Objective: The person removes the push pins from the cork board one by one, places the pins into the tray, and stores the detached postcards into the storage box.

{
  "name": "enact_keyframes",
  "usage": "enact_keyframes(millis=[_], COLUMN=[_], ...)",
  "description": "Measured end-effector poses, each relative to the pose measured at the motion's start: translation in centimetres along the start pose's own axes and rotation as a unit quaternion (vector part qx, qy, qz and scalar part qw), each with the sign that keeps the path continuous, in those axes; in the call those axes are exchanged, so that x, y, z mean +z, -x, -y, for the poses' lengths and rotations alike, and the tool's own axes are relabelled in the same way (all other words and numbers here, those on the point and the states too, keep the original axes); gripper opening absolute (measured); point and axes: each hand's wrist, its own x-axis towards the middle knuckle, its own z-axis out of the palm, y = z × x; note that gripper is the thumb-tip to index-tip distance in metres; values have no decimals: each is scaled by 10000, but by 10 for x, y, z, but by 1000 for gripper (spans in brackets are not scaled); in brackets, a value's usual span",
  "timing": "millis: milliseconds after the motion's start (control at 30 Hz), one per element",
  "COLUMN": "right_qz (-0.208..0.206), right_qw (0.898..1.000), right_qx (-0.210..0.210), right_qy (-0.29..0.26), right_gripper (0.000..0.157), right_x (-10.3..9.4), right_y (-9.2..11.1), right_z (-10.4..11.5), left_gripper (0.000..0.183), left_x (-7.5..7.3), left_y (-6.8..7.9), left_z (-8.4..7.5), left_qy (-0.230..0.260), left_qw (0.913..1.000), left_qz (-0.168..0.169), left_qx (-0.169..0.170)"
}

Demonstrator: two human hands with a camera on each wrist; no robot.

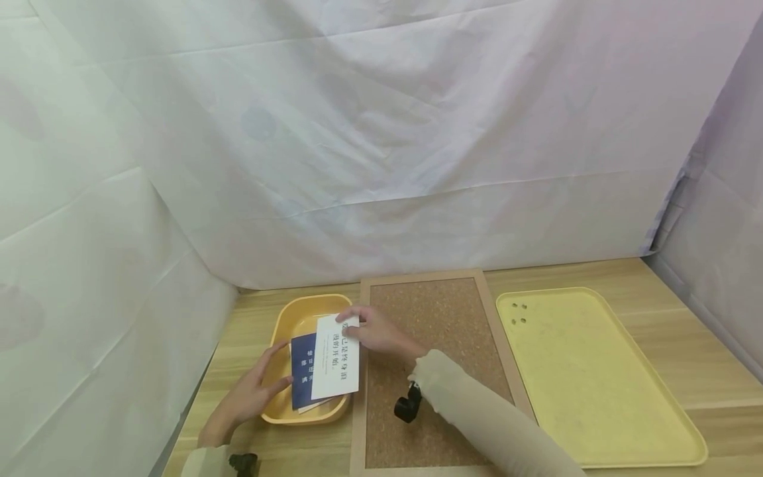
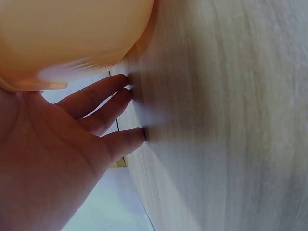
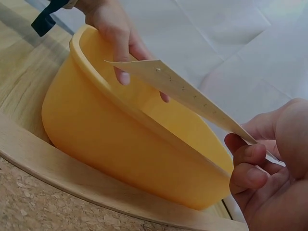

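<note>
A white card (image 1: 336, 361) printed with dark characters is pinched at its upper right corner by my right hand (image 1: 378, 331). It is held tilted over the yellow basin (image 1: 280, 411), and in the right wrist view the card (image 3: 178, 89) appears nearly edge-on. Below it in the basin is a navy blue card (image 1: 302, 371) with white characters, partly covered, and a pale card edge (image 1: 312, 405) shows beneath. My left hand (image 1: 250, 391) rests over the basin's left rim, thumb and forefinger inside near the navy card. In the left wrist view, its other fingers (image 2: 122, 139) extend loosely outside the basin, close to the tabletop.
Right of the basin lies a wood-framed cork board (image 1: 429, 305), under my right forearm. Farther right sits a yellow tray (image 1: 596, 384) with several small dark metallic pieces (image 1: 518, 313) in its upper left corner. White cloth (image 1: 387, 152) hangs behind and at both sides.
</note>
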Motion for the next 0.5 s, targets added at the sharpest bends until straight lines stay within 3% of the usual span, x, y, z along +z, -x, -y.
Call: enact_keyframes(millis=[500], right_qz=[19], right_qw=[9999], right_qx=[52], right_qy=[99], right_gripper=[25], right_x=[7], right_y=[-8], right_z=[5], left_gripper=[69], left_x=[0], left_y=[-1], left_z=[0], left_qy=[144], left_qw=[9999], left_qz=[32], left_qx=[-7])
